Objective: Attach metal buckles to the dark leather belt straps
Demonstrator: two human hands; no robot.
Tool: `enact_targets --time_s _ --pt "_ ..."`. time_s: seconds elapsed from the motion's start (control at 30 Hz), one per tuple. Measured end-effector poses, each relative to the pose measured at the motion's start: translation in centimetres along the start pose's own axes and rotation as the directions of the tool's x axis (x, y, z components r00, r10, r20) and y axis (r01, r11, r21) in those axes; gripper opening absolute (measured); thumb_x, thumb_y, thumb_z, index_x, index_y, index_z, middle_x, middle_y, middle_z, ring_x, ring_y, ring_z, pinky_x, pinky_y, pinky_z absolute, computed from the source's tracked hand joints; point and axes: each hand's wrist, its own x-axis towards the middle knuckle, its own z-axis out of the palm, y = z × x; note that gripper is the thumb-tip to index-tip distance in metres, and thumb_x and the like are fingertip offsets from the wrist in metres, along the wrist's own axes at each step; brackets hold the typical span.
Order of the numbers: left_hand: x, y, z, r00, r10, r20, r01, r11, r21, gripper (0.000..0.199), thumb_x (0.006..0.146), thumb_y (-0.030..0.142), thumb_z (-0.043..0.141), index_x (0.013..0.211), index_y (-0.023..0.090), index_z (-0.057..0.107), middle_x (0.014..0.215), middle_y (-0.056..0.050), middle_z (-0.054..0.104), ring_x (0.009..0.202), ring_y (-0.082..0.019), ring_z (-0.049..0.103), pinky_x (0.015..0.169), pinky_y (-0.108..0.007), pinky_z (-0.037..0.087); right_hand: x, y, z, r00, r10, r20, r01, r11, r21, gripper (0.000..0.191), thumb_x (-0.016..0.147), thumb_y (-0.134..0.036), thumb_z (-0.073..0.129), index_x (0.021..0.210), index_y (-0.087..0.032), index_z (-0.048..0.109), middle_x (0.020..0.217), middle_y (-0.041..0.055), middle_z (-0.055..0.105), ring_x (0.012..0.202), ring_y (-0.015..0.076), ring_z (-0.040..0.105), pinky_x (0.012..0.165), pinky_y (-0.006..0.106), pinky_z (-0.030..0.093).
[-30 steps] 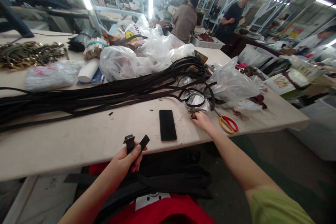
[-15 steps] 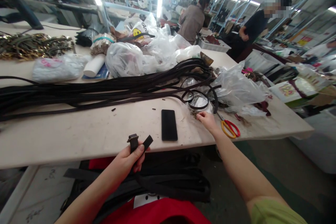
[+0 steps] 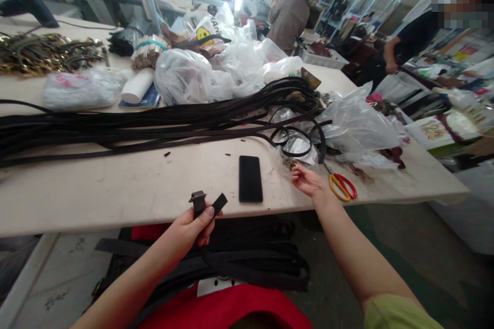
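My left hand (image 3: pixel 198 223) is closed round a black strap (image 3: pixel 219 204) at the table's front edge. One end of the strap loops through a dull metal buckle (image 3: pixel 198 196), and a loose end pokes out past my thumb. Further right, my right hand (image 3: pixel 307 182) pinches a small brass-coloured metal ring (image 3: pixel 294 163) just above the tabletop. Beneath those fingertips lie more small metal bits beside a clear plastic bag, too small to make out. A black phone (image 3: pixel 250 179) lies flat between my two hands. More black straps (image 3: pixel 262 262) lie across my lap.
Long black straps (image 3: pixel 154 128) stretch across the table (image 3: pixel 116 190). Red-and-yellow-handled scissors (image 3: pixel 342 187) lie right of my right hand. Behind are plastic bags (image 3: pixel 185 76), a white roll (image 3: pixel 138 86) and a heap of metal hardware (image 3: pixel 46 54). Two people stand beyond the table.
My right hand has turned and lifted slightly from the small metal bits, and a ring now shows between its fingertips. My left hand keeps hold of the strap. The view has shifted a little.
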Motion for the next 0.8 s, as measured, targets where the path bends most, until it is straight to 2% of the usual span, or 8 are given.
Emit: enact_targets --time_s 0.17,0.3,0.47,0.57,0.7,0.8 --pt "-0.5 -0.2 -0.1 1.0 0.009 0.009 -0.009 1.0 -0.025 0.026 0.08 0.043 0.049 0.08 0.018 0.044 0.049 0.008 0.036 0.043 -0.009 0.035 0.047 -0.024 0.03 0.0 0.9 0.3 0.992 0.122 0.014 -0.122 0.976 0.181 0.013 0.084 -0.011 0.046 0.073 -0.015 0.052 0.058 -0.0031 0.05 0.047 0.0038 0.048 0.043 0.011 0.046" --pt "-0.8 -0.2 0.2 1.0 0.014 0.003 -0.014 1.0 -0.015 0.026 0.08 0.043 0.05 0.081 0.017 0.046 0.05 0.008 0.037 0.043 -0.009 0.035 0.048 -0.025 0.031 0.0 1.3 0.3 0.992 0.124 -0.027 -0.114 0.961 0.253 0.014 0.081 -0.005 0.047 0.074 -0.016 0.054 0.068 -0.0006 0.059 0.052 0.0047 0.054 0.048 0.012 0.051" --pt "-1.0 -0.2 0.5 1.0 0.014 0.016 -0.014 1.0 0.002 0.027 0.08 0.044 0.049 0.081 0.017 0.047 0.049 0.007 0.037 0.043 -0.01 0.036 0.048 -0.024 0.031 -0.5 1.5 0.5 0.993 0.113 -0.032 -0.1 0.957 0.273 0.02 0.079 0.001 0.045 0.077 -0.016 0.056 0.079 0.0018 0.064 0.05 0.0029 0.053 0.047 0.01 0.05" --pt "-1.1 -0.3 0.7 1.0 0.008 0.005 -0.008 1.0 0.014 0.029 0.079 0.045 0.05 0.082 0.016 0.05 0.049 0.007 0.037 0.043 -0.01 0.036 0.047 -0.024 0.029 -0.9 1.4 0.8 0.994 0.111 -0.017 -0.102 0.955 0.279 0.017 0.082 -0.004 0.046 0.079 -0.016 0.057 0.078 0.0014 0.063 0.05 0.0026 0.052 0.047 0.011 0.05" --pt "-1.2 -0.3 0.7 1.0 -0.013 -0.027 0.013 1.0 0.011 0.034 0.077 0.049 0.051 0.083 0.015 0.051 0.048 0.007 0.038 0.043 -0.01 0.036 0.047 -0.025 0.03 -0.9 1.5 1.0 0.994 0.103 -0.026 -0.092 0.959 0.267 0.004 0.079 -0.015 0.057 0.076 -0.017 0.056 0.07 -0.0017 0.059 0.047 0.0026 0.049 0.041 0.011 0.047" --pt "-1.2 -0.2 0.7 0.999 -0.013 -0.031 0.013 1.0 0.006 0.035 0.076 0.05 0.052 0.083 0.015 0.051 0.048 0.006 0.038 0.043 -0.011 0.037 0.047 -0.025 0.031 -0.7 1.6 1.1 0.995 0.085 -0.045 -0.071 0.966 0.248 0.008 0.074 -0.015 0.063 0.077 -0.018 0.056 0.067 -0.0033 0.057 0.045 0.0018 0.048 0.039 0.01 0.044"
